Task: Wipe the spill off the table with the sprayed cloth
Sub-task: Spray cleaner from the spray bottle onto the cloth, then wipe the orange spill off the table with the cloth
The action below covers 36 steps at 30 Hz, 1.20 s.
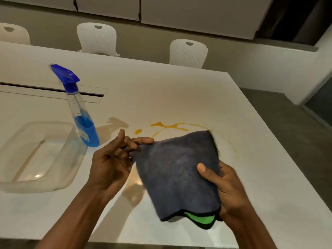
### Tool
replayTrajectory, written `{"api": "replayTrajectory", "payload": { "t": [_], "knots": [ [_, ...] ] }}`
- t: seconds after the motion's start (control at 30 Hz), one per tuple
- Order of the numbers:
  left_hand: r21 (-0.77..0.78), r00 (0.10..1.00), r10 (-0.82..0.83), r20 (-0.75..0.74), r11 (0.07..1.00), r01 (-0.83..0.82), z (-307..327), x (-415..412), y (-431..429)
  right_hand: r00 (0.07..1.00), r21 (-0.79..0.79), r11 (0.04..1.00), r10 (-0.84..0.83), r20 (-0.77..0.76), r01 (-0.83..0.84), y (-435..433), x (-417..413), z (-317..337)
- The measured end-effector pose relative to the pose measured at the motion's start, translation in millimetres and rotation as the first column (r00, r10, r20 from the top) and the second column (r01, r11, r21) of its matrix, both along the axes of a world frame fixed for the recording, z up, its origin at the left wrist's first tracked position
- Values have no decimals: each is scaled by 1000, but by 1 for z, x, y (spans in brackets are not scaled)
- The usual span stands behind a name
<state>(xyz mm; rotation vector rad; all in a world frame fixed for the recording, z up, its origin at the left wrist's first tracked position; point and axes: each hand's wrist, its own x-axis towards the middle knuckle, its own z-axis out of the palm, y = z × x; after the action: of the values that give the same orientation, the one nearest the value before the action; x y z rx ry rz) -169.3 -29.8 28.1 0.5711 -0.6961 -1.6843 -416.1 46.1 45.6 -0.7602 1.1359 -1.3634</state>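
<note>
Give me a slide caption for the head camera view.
Left hand and right hand hold a grey cloth over the orange spill on a table, beside a spray bottle and clear tub.

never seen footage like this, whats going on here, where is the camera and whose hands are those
There is no machine here. The one picture comes from a camera worn on a person's head, looking down at their own two bare hands. The left hand pinches a corner of a dark grey cloth, and the right hand grips its opposite edge. On the white table are an orange spill, an upright spray bottle of blue liquid and a clear plastic tub.
</note>
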Motion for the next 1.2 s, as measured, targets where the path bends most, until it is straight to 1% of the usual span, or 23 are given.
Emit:
{"api": "replayTrajectory", "payload": {
  "t": [0.07, 0.1, 0.17, 0.2, 0.23, 0.3, 0.33, 0.4, 0.43, 0.47, 0.5, 0.53, 0.6, 0.63, 0.67, 0.73, 0.8, 0.9, 0.93, 0.97, 1.07, 1.2],
  "knots": [
    [-125, 965, 111, 237, 989, -83, -14, 9, 2, 973, -44, 986, -166, -160, 161, 10, -19, 2],
    [-185, 928, 158, 338, 978, -98, -21, 14, 5, 937, -71, 970, -244, -249, 234, 15, -30, 3],
    [-241, 820, 233, 523, 963, -120, -31, 24, 16, 834, -163, 932, -363, -415, 324, 25, -49, 11],
    [-249, 744, 263, 614, 959, -134, -34, 28, 23, 777, -219, 916, -401, -485, 336, 29, -57, 13],
    [-263, 641, 288, 712, 955, -137, -39, 30, 31, 720, -269, 907, -421, -552, 324, 31, -65, 13],
    [-282, 411, 325, 852, 945, -164, -49, 31, 48, 562, -296, 908, -417, -715, 298, 35, -76, 2],
    [-288, 324, 341, 883, 936, -202, -55, 31, 56, 487, -290, 911, -403, -775, 292, 36, -78, -9],
    [-327, 175, 373, 911, 912, -247, -71, 31, 70, 369, -276, 926, -358, -857, 258, 41, -74, -34],
    [-380, 80, 406, 910, 896, -231, -80, 32, 76, 299, -273, 933, -337, -893, 236, 43, -69, -47],
    [-432, -1, 441, 897, 878, -204, -89, 33, 81, 255, -286, 938, -331, -909, 197, 44, -63, -59],
    [-470, -61, 467, 882, 864, -181, -98, 35, 87, 264, -279, 947, -313, -912, 157, 44, -55, -72],
    [-493, -100, 483, 870, 854, -166, -107, 36, 91, 306, -260, 960, -279, -910, 101, 43, -46, -86],
    [-518, -144, 500, 854, 843, -144, -122, 36, 99, 382, -168, 985, -171, -908, 41, 43, -26, -109],
    [-533, -167, 513, 842, 837, -119, -127, 36, 101, 389, -105, 994, -109, -915, 32, 43, -15, -118],
    [-545, -187, 523, 831, 833, -92, -132, 35, 102, 363, -65, 998, -56, -930, -12, 41, -6, -126],
    [-559, -210, 536, 817, 827, -62, -136, 36, 102, 209, -50, 990, -22, -978, -132, 35, 11, -135],
    [-556, -229, 531, 816, 830, -54, -136, 34, 101, 102, -27, 969, -2, -995, -245, 27, 24, -136],
    [-519, -264, 494, 829, 854, -33, -134, 34, 101, -186, 174, 907, 109, -976, -384, 14, 49, -133],
    [-510, -275, 484, 831, 860, -25, -134, 34, 100, -250, 215, 881, 115, -961, -421, 10, 57, -133],
    [-505, -284, 479, 830, 863, -20, -135, 35, 100, -284, 230, 864, 107, -953, -447, 7, 65, -131],
    [-513, -303, 487, 820, 858, -11, -138, 36, 101, -308, 229, 836, 76, -948, -499, 0, 75, -126],
    [-574, -306, 544, 781, 819, -9, -144, 38, 99, -303, 230, 801, 64, -951, -553, 6, 52, -126]
  ]
}}
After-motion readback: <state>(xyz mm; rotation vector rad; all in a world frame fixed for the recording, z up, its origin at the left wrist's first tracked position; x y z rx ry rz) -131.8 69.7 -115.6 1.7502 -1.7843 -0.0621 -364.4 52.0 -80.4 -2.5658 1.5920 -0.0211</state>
